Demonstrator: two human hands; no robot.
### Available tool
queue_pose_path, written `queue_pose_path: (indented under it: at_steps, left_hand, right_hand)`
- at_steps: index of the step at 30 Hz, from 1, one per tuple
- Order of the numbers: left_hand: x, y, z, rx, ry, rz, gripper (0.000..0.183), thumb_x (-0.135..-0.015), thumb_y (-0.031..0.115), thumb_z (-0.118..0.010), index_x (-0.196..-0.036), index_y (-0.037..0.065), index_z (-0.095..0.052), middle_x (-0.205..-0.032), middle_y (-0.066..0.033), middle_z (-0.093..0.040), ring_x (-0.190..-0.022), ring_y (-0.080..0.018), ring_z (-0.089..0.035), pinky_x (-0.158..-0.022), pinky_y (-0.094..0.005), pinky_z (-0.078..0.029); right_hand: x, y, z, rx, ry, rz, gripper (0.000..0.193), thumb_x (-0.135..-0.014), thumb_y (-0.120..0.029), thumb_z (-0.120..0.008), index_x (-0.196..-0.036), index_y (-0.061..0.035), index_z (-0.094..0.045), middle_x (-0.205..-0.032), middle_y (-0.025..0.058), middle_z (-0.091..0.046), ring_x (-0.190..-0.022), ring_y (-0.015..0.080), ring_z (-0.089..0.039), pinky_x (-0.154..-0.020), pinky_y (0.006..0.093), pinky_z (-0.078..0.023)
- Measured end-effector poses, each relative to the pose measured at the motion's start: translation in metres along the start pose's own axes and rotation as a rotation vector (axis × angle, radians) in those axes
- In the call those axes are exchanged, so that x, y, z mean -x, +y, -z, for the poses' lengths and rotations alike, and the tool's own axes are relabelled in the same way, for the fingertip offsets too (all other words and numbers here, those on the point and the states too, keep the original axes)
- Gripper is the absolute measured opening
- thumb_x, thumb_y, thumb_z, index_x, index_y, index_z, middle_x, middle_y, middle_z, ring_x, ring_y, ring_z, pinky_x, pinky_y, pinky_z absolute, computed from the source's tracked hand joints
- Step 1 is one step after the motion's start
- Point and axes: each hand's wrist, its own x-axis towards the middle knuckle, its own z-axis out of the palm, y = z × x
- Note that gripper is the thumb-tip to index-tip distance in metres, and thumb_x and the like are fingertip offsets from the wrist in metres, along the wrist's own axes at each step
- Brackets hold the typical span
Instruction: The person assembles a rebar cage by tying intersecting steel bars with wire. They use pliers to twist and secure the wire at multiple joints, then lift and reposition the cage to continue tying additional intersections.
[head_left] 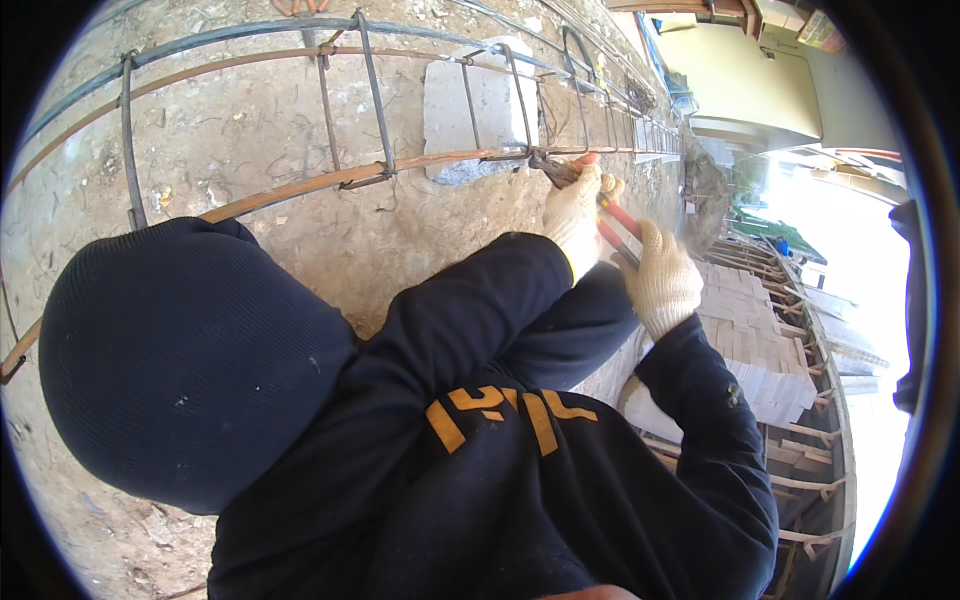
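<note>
A long cage of steel bars, part rusty and part grey, runs from left to right in front of me, with square stirrups along it. My left hand, in a cream knit glove, is closed close to the lower bar at a stirrup corner. What its fingers grip is hidden. In my gloved right hand are the red handles of pincers, held slightly apart. Their dark jaws reach past my left hand toward the bar joint. Bits of thin wire hang at another joint.
Under the cage stands a pale concrete block on rough dirt ground. My bent knee fills the left. Stacked light bricks and timber framing lie at the right.
</note>
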Motion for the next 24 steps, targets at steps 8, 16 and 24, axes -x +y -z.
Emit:
queue_pose_path:
  at_steps: [8,16,24]
  left_hand:
    - [0.026,0.001,0.009,-0.116,0.008,0.184,0.034,-0.094,0.012,-0.065,-0.125,0.011,-0.052,-0.094,-0.0080,-0.063,-0.095,-0.0225,-0.065,-0.084,-0.0364,-0.056]
    - [0.017,-0.014,0.000,0.056,-0.047,0.121,0.015,-0.098,0.020,-0.061,-0.111,0.012,-0.060,-0.092,-0.0067,-0.062,-0.095,-0.0184,-0.061,-0.084,-0.0333,-0.051]
    - [0.017,0.007,0.024,-0.273,-0.028,0.195,0.026,-0.094,0.025,-0.067,-0.116,0.012,-0.062,-0.096,-0.0045,-0.064,-0.097,-0.0177,-0.062,-0.090,-0.0308,-0.050]
  right_hand:
    - [-0.038,0.052,-0.017,-1.368,-1.324,-0.447,0.026,-0.090,-0.026,-0.071,-0.079,-0.0054,-0.058,-0.060,0.0020,-0.049,-0.046,0.0127,-0.047,-0.042,0.0285,-0.039]
    - [-0.001,-0.007,0.016,-0.070,-0.017,-0.072,0.048,-0.073,-0.026,-0.077,-0.115,-0.0066,-0.061,-0.098,0.0165,-0.065,-0.096,0.0365,-0.064,-0.081,0.0428,-0.052]
    - [-0.020,0.041,-0.040,-1.517,-1.351,-0.455,0.029,-0.089,-0.035,-0.071,-0.078,-0.0117,-0.058,-0.060,-0.0040,-0.044,-0.048,0.0071,-0.039,-0.041,0.0220,-0.031]
